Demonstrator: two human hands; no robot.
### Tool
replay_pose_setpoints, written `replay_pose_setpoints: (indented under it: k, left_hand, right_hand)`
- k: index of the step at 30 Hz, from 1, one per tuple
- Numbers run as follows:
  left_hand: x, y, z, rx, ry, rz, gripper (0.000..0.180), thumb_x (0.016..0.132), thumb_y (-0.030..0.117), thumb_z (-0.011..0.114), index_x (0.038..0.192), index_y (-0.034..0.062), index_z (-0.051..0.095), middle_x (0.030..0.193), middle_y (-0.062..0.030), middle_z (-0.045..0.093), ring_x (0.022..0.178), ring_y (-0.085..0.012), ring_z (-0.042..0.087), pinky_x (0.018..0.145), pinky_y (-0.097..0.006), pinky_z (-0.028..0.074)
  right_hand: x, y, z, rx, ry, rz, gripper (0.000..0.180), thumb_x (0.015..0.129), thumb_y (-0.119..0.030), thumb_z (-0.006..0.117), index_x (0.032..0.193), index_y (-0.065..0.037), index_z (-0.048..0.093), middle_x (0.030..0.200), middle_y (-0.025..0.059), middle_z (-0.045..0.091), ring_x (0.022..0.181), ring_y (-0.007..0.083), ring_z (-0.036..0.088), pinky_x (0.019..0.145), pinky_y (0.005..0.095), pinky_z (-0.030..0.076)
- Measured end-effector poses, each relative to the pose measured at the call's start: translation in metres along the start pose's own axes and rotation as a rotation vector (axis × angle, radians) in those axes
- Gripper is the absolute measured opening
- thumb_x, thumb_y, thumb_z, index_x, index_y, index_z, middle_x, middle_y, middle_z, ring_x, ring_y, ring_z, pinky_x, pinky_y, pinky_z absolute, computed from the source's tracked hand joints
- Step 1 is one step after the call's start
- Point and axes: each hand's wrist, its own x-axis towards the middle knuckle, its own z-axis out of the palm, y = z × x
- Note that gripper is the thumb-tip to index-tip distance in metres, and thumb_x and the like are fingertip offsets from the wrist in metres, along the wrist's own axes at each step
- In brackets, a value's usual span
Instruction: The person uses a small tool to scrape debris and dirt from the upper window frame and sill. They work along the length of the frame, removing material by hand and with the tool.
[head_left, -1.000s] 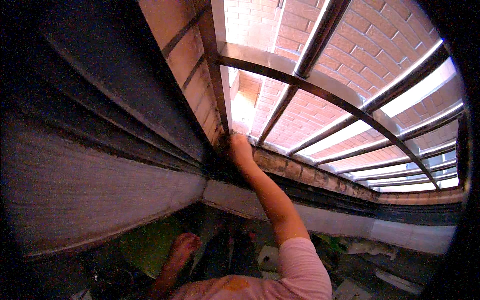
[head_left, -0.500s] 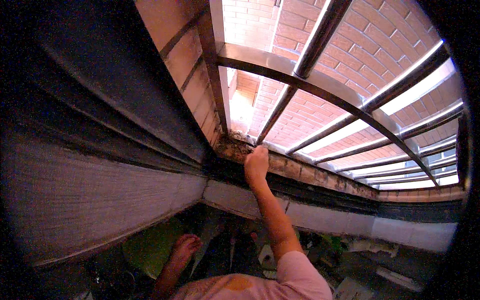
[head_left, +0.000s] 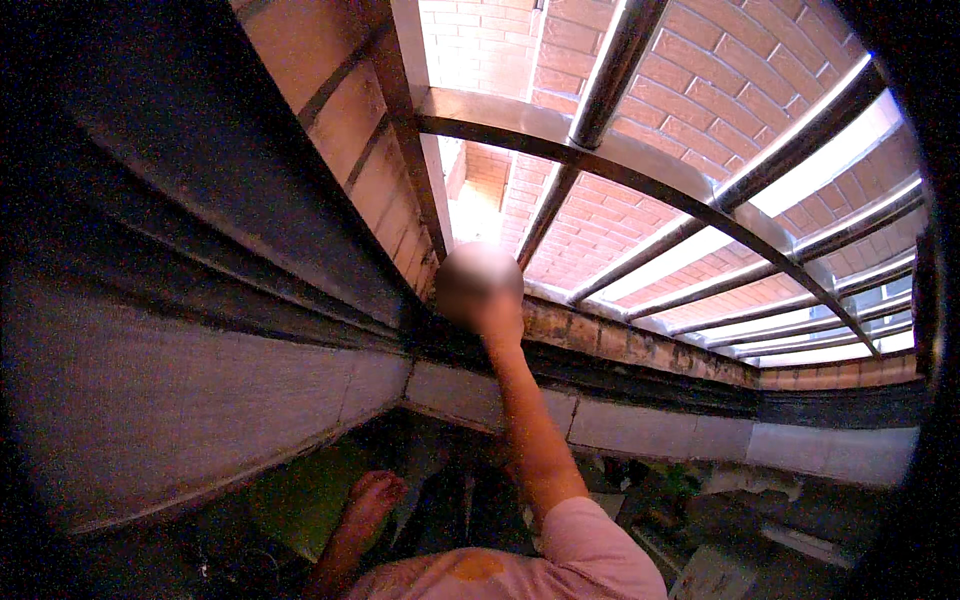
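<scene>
Right hand (head_left: 482, 290) at brick ledge (head_left: 620, 340), metal bars (head_left: 600, 70) beyond

Daylight pours in from above through the metal bars (head_left: 640, 170), glaring white in the gaps and washing the brick wall (head_left: 700, 90) in warm orange, while the lower left and the floor (head_left: 330, 490) sit in deep, grainy shadow. The raised right hand (head_left: 480, 285) is smeared into a soft blur. Straight lines bow strongly toward the black circular rim.
</scene>
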Motion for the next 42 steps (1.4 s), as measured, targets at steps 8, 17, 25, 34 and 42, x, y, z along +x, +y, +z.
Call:
replay_pose_setpoints:
  k: [8, 17, 25, 34, 42]
  left_hand:
    - [0.011, -0.005, 0.001, -0.03, -0.01, 0.008, 0.013, 0.081, 0.008, 0.052, 0.094, 0.0033, 0.052, 0.091, -0.0121, 0.058, 0.085, -0.0248, 0.057, 0.077, -0.038, 0.047]
    - [0.019, -0.014, -0.012, -0.002, 0.06, -0.035, 0.014, 0.081, 0.007, 0.052, 0.095, 0.006, 0.051, 0.092, -0.0116, 0.057, 0.085, -0.0256, 0.057, 0.078, -0.039, 0.047]
    - [0.002, -0.006, -0.006, -0.049, 0.09, -0.011, 0.013, 0.08, 0.005, 0.052, 0.093, 0.0051, 0.052, 0.09, -0.0118, 0.058, 0.085, -0.0253, 0.057, 0.078, -0.039, 0.047]
    - [0.006, -0.002, 0.0, -0.003, 0.084, -0.026, 0.013, 0.081, 0.008, 0.053, 0.093, 0.0054, 0.052, 0.09, -0.0112, 0.059, 0.085, -0.0261, 0.058, 0.078, -0.039, 0.047]
    - [0.009, 0.002, 0.018, 0.084, 0.064, -0.076, 0.013, 0.08, 0.009, 0.053, 0.093, 0.0042, 0.052, 0.089, -0.0107, 0.058, 0.085, -0.0255, 0.058, 0.079, -0.038, 0.047]
  right_hand:
    - [0.045, 0.006, 0.068, 0.124, 0.225, -0.044, 0.021, 0.071, -0.009, 0.055, 0.087, 0.002, 0.048, 0.074, 0.0203, 0.055, 0.07, 0.0355, 0.057, 0.061, 0.0421, 0.047]
    - [0.055, 0.002, 0.064, 0.053, 0.28, -0.222, 0.027, 0.076, -0.018, 0.051, 0.096, 0.0, 0.049, 0.093, 0.0177, 0.05, 0.088, 0.0341, 0.049, 0.08, 0.0415, 0.039]
    - [0.011, -0.015, 0.025, 0.242, -0.059, -0.282, 0.017, 0.076, -0.009, 0.044, 0.085, -0.001, 0.057, 0.079, 0.0177, 0.052, 0.077, 0.0337, 0.053, 0.067, 0.0419, 0.045]
    - [0.039, -0.002, 0.048, -0.236, -0.2, -0.485, 0.031, 0.081, -0.017, 0.044, 0.108, -0.002, 0.045, 0.105, 0.017, 0.046, 0.098, 0.0291, 0.046, 0.084, 0.0389, 0.036]
    - [0.053, -0.007, 0.095, 0.098, -0.065, -0.247, 0.014, 0.072, -0.014, 0.054, 0.077, -0.003, 0.06, 0.083, 0.0216, 0.057, 0.078, 0.0353, 0.057, 0.069, 0.0412, 0.047]
